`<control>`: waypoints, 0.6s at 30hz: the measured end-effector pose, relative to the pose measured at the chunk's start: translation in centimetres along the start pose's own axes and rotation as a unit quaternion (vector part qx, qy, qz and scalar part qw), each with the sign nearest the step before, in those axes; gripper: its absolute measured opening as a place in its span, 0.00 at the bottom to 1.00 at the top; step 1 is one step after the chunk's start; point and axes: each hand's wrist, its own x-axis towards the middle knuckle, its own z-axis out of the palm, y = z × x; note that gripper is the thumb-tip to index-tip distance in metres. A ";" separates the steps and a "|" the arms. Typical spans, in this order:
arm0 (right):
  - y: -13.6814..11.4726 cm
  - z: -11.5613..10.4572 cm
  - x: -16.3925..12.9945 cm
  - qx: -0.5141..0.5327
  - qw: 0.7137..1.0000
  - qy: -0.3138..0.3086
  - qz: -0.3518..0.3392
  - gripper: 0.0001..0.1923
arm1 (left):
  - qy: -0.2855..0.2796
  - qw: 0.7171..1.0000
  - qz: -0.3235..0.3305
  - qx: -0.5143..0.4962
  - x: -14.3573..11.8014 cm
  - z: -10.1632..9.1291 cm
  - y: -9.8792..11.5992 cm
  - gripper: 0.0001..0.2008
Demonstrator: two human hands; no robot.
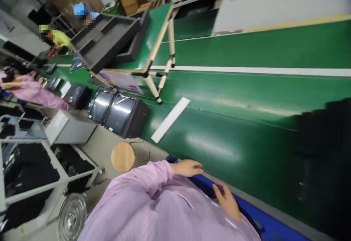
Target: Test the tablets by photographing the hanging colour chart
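Just over the near edge of the green bench is my left hand (pixel 188 168), its fingers loosely stretched out and nothing in them. My right hand (pixel 228 201) is lower and further right, beside the blue edge (pixel 270 221) of the bench, with thumb and fingers apart and nothing visible between them. A pink sleeve covers my left arm. On the green work surface (pixel 214 135) ahead of my hands lies a flat white strip (pixel 170 120), touched by neither hand. The picture is slightly blurred.
Stacked dark foam pieces (pixel 326 160) stand at the right. Grey compartment trays (pixel 106 40) rest on a raised pipe-frame stand (pixel 157 65). Black film-wrapped blocks (pixel 120 113) sit left on the bench; a round wooden stool (pixel 123 157) stands below. Several co-workers are at the far left.
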 end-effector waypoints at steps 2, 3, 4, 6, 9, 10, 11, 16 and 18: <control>-4.5 2.7 2.7 -0.020 0.996 -0.045 -0.077 0.25 | 0.091 0.996 0.001 -0.020 -4.3 -6.9 -4.5 0.14; -7.1 3.9 4.5 -0.036 0.993 -0.053 -0.102 0.28 | 0.138 0.990 0.002 -0.035 -6.3 -10.0 -6.5 0.14; -9.9 5.0 6.4 -0.053 0.990 -0.052 -0.124 0.31 | 0.190 0.980 0.002 -0.053 -8.3 -12.9 -8.5 0.14; -15.9 7.3 10.4 -0.084 0.984 -0.026 -0.153 0.35 | 0.283 0.954 0.003 -0.099 -11.7 -18.0 -11.7 0.14; -24.0 11.4 14.9 -0.118 0.980 0.034 -0.155 0.38 | 0.409 0.893 0.011 -0.187 -15.4 -25.5 -14.9 0.15; -26.1 12.9 15.8 -0.126 0.980 0.060 -0.141 0.38 | 0.450 0.866 0.018 -0.218 -16.3 -28.3 -15.5 0.16; -27.7 14.3 16.4 -0.132 0.980 0.087 -0.125 0.37 | 0.490 0.836 0.028 -0.246 -17.0 -31.2 -16.0 0.17; -29.0 16.6 15.3 -0.114 0.973 0.191 -0.056 0.36 | 0.614 0.706 0.098 -0.341 -16.7 -46.8 -15.5 0.19; -27.6 14.9 13.5 -0.096 0.971 0.217 -0.031 0.50 | 0.618 0.688 0.124 -0.358 -15.1 -51.1 -14.6 0.20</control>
